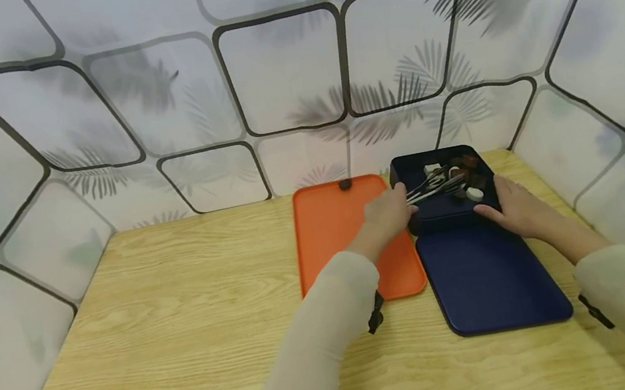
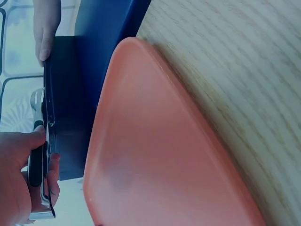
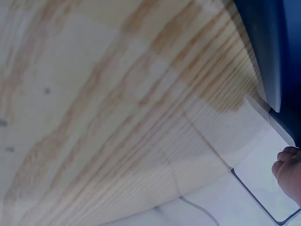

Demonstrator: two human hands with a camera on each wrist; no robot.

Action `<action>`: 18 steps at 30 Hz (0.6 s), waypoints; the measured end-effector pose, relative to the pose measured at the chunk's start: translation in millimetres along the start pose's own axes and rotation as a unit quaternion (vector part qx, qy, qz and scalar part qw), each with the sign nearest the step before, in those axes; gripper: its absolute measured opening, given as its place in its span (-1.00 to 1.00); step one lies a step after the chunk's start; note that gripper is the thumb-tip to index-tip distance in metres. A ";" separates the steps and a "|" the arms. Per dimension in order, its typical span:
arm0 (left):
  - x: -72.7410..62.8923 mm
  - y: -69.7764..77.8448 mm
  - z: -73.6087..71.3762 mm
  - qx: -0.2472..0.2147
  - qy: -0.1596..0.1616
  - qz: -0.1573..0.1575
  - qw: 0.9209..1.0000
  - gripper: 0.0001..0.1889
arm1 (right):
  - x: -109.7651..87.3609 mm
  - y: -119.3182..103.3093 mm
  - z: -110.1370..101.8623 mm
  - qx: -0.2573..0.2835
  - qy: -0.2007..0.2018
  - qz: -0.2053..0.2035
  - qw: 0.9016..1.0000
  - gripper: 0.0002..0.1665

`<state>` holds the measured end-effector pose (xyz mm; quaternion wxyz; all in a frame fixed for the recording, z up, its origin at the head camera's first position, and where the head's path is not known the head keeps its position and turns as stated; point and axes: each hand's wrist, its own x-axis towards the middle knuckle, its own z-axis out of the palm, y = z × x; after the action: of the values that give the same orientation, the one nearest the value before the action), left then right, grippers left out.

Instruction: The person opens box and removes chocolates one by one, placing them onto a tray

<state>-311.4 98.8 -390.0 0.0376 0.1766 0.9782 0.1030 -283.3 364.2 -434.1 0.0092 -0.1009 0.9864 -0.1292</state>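
Observation:
My left hand grips several metal utensils over the left side of a navy box. In the left wrist view, one of them shows a black handle between thumb and fingers, and a pronged metal head beyond it. A bent metal strip sticks out at the near end of the grip. My right hand holds the box's right wall, its thumb along the front rim. Inside the box lie a round white piece, a brown item and other small things.
A navy lid-like panel lies flat in front of the box. Left of the box is an orange tray with a small black piece at its far edge. Patterned fabric walls enclose the wooden table.

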 end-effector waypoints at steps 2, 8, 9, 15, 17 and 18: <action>-0.1 1.1 0.9 0.000 0.003 -0.001 1.000 -0.63 | 0.3 0.3 0.4 -0.002 -0.002 0.001 1.000 0.12; -0.2 4.2 4.3 0.032 0.026 0.003 0.999 -0.62 | 0.9 2.1 1.9 0.003 -0.003 0.003 1.000 0.13; -0.1 4.8 5.0 0.040 0.027 0.005 0.999 -0.61 | 0.7 2.0 2.0 0.006 -0.002 0.003 1.000 0.13; 2.4 7.4 9.4 0.055 0.034 0.012 0.998 -0.63 | -0.2 1.9 0.7 0.019 0.019 -0.010 1.000 0.10; 2.3 6.5 10.3 0.052 0.037 0.013 0.998 -0.65 | -0.5 2.0 0.6 0.022 0.022 -0.013 0.999 0.09; 1.9 5.4 10.6 0.046 0.040 0.012 0.998 -0.65 | -0.7 2.0 0.5 0.022 0.019 -0.012 1.000 0.09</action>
<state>-310.1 106.5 -399.2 -0.0110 0.1852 0.9804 0.0655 -283.0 366.1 -435.1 -0.0092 -0.1100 0.9821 -0.1526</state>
